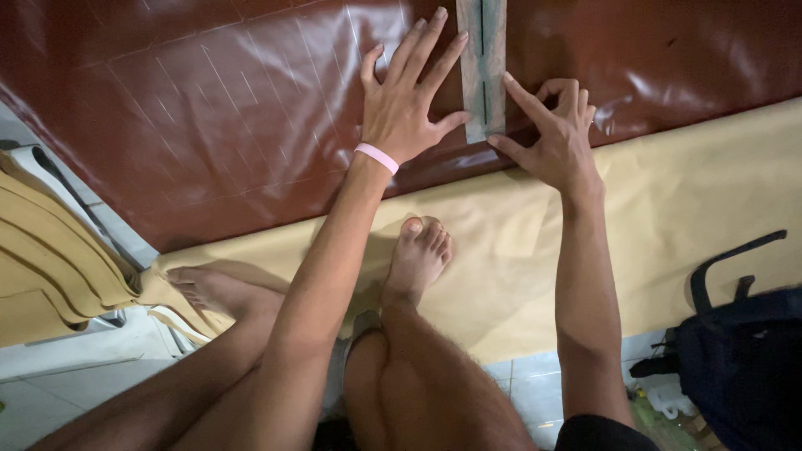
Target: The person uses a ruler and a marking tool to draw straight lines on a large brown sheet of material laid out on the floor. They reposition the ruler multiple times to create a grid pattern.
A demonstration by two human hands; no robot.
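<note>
A large glossy brown leather sheet (209, 108) with pale marked lines lies on the floor. On it rests a long grey ruler-like strip (483, 58), running away from me. My left hand (409, 100), with a pink wristband, is spread flat on the leather just left of the strip, thumb touching its lower edge. My right hand (551, 134) rests at the strip's lower right corner, index finger and thumb extended against it, other fingers curled. Neither hand grips anything.
A tan sheet (685, 200) lies under the leather's near edge, with my bare feet (418, 255) on it. Stacked tan pieces (50, 259) sit at the left. A dark bag with a strap (743, 351) stands at the right on the tiled floor.
</note>
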